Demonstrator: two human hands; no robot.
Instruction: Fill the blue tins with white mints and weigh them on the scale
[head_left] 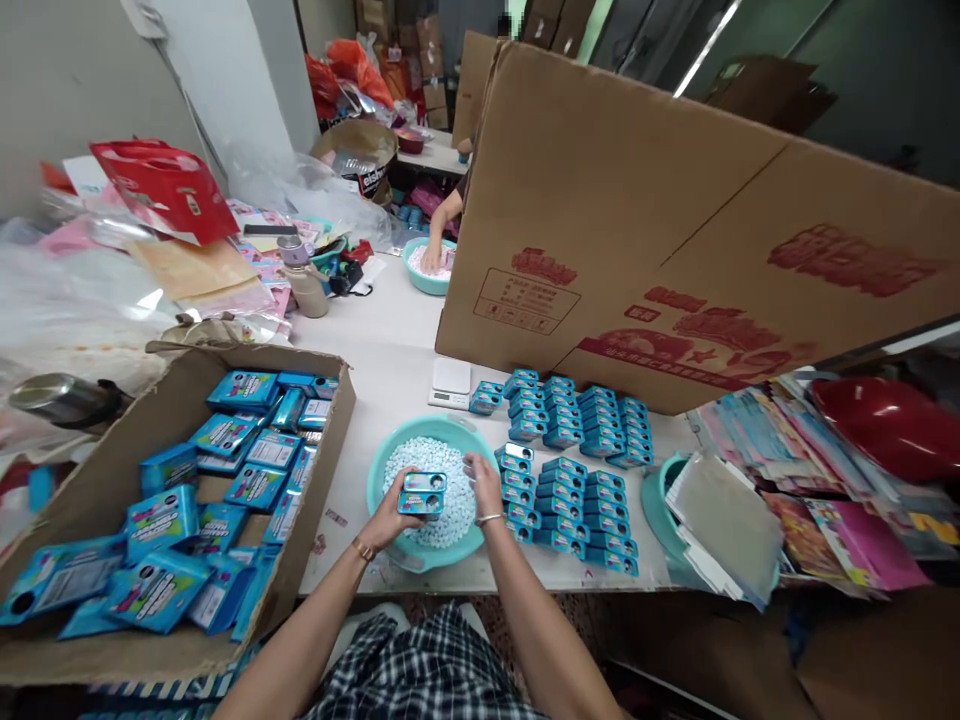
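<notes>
My left hand is closed around two small blue tins, held side by side above a turquoise bowl. The bowl holds many small pale blue and white pellets. At the bowl's right side is my right hand, its fingers apart and nothing visible in them. Just right of it, rows of blue tins stand stacked on the white table. One tin at the near end of a row shows a silvery top.
On the left, an open cardboard box contains blue packs. A small white scale sits behind the bowl. A large cardboard sheet stands upright across the table. Beyond it, another person's hand reaches into a second bowl. Papers fill a turquoise basket at right.
</notes>
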